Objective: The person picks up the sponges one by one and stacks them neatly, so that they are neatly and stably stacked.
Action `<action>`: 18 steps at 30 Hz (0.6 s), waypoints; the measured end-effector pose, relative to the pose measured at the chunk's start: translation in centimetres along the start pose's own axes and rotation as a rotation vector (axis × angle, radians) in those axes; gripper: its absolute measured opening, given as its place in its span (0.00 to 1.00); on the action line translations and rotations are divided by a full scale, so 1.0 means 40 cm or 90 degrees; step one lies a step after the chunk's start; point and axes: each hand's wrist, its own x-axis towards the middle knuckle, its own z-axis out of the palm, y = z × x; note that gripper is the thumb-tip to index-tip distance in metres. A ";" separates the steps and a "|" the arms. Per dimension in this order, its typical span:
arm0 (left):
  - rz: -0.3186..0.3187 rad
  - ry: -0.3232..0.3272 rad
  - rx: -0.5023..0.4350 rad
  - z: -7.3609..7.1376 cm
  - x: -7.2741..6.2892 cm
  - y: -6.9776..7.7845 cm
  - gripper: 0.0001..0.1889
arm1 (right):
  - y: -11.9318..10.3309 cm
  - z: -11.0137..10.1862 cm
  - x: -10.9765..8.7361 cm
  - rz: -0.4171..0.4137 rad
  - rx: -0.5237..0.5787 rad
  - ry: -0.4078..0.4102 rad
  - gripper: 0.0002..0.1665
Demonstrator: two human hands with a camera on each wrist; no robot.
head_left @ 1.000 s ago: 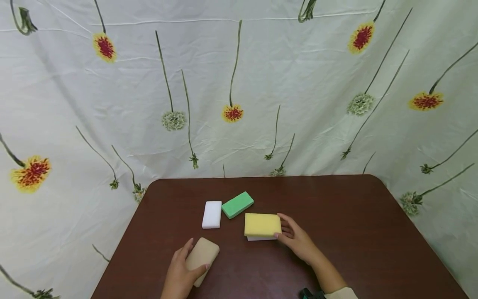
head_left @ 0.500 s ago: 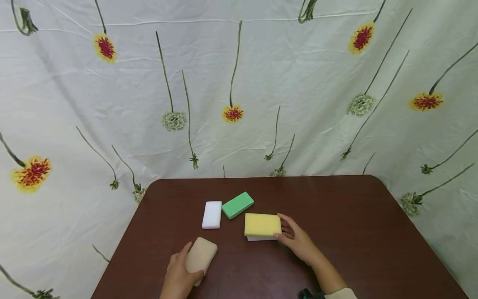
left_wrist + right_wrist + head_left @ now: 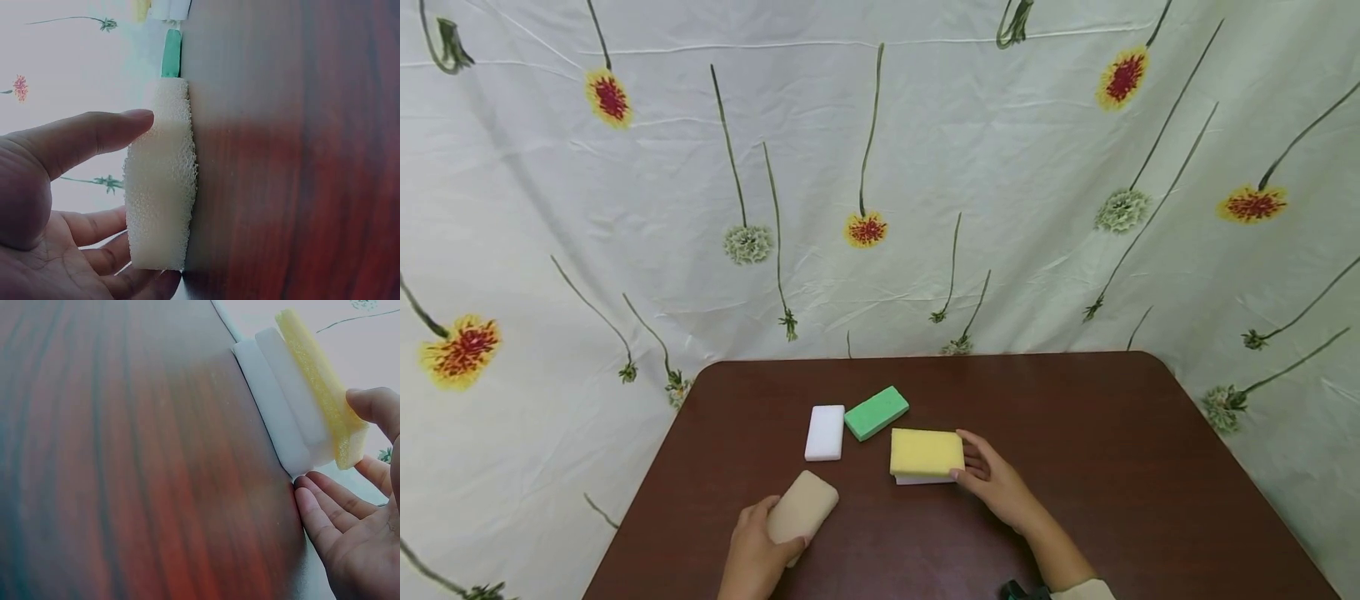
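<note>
My left hand [image 3: 756, 546] grips a beige sponge [image 3: 802, 506] by its sides, thumb on the near edge and fingers round the far one. In the left wrist view the beige sponge [image 3: 161, 181] lies flat, close over the tabletop, its edge bulging slightly. My right hand [image 3: 1002, 485] pinches the right end of a yellow sponge [image 3: 927, 452] between thumb and index finger. Under it, the right wrist view shows two white sponges [image 3: 275, 406] stacked on the table, with the yellow sponge [image 3: 322, 387] on top. My lower fingertips sit right by the bottom white sponge.
Behind the beige sponge, a white sponge [image 3: 825, 432] lies flat, its corner close to a green sponge [image 3: 877, 413] set at a slant. The dark brown table [image 3: 1075, 417] has rounded far corners. A flowered white cloth [image 3: 925, 167] hangs behind it.
My left hand has shifted slightly, its index finger now drawn in against the beige sponge, which has moved a little away from me. The right hand and the stack stay in place.
</note>
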 end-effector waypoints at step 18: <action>-0.012 -0.004 0.032 0.000 -0.009 0.006 0.46 | -0.001 0.007 0.002 -0.009 -0.003 0.003 0.45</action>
